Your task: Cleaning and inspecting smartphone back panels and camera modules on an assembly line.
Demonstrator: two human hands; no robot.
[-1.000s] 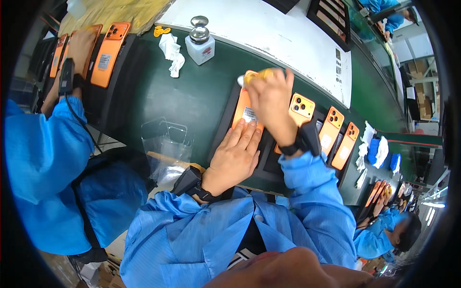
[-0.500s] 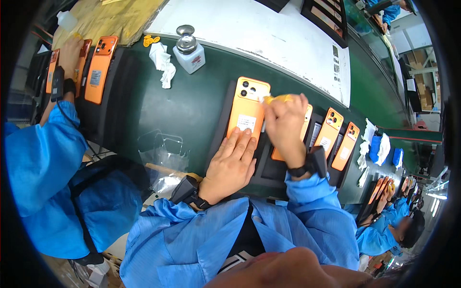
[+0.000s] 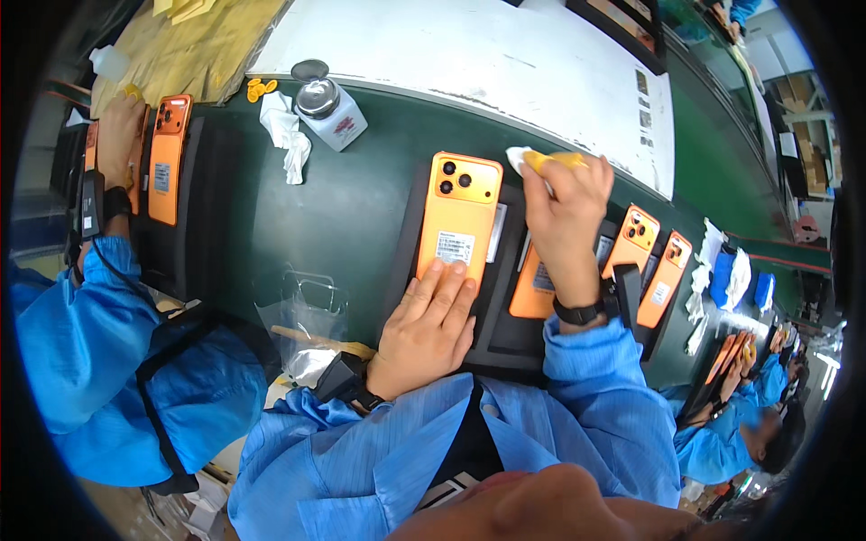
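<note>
An orange smartphone (image 3: 460,207) lies back side up on a black tray (image 3: 410,234), its camera bump at the far end and a white label below. My left hand (image 3: 424,329) rests with outstretched fingers on the phone's near part, just below the label. Off to the right of this phone, my right hand (image 3: 570,212) is raised with its fingers closed on a small white wiping cloth (image 3: 518,159). Yellow finger covers show on its fingertips. Beneath that hand and wrist, a second orange phone (image 3: 528,293) is partly hidden.
Two more orange phones (image 3: 629,242) lie farther right. A bottle (image 3: 332,117) with a raised metal lid, a crumpled white cloth (image 3: 287,135) and yellow finger covers (image 3: 261,89) sit at the far left. A co-worker's hand (image 3: 122,140) works at phones on the left.
My right hand has lifted away from the phone's upper right edge and moved right with the cloth. My left hand stays on the phone. The whole view has shifted slightly.
</note>
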